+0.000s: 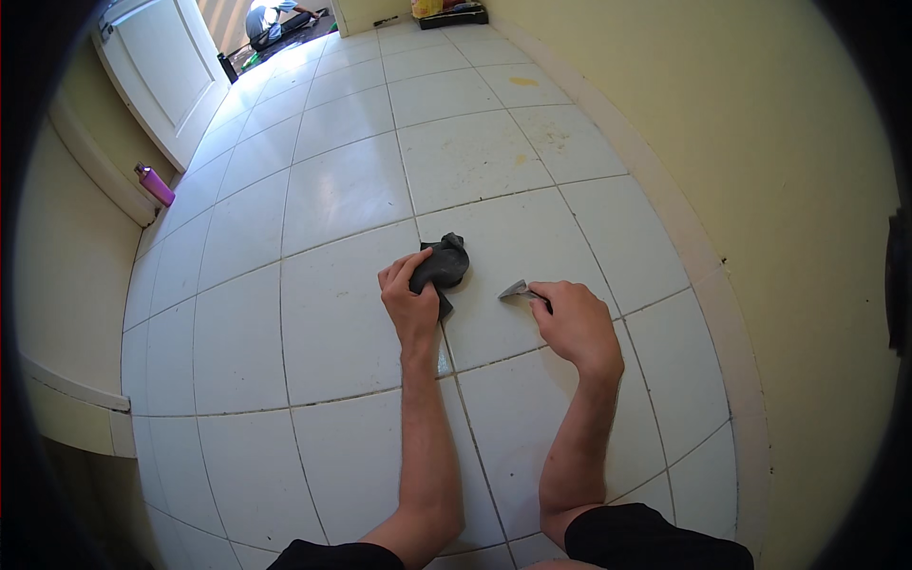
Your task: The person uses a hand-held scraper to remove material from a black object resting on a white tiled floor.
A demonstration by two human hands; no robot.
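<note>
My left hand [412,293] grips a bunched dark grey cloth [445,263] against the white tiled floor [342,313], over a grout line. To its right, my right hand [576,320] is closed around the dark handle of a small scraper [516,290]. The flat metal blade points left towards the cloth and lies at or just above the tile; contact cannot be told. Yellowish stains [524,82] and brownish specks [552,135] mark tiles farther ahead.
A yellow wall [712,142] with a tile skirting runs along the right. At left stand a purple bottle [155,185] and an open white door [160,71]. A person [267,25] crouches beyond the doorway. A black tray [452,17] holding items sits at the far wall.
</note>
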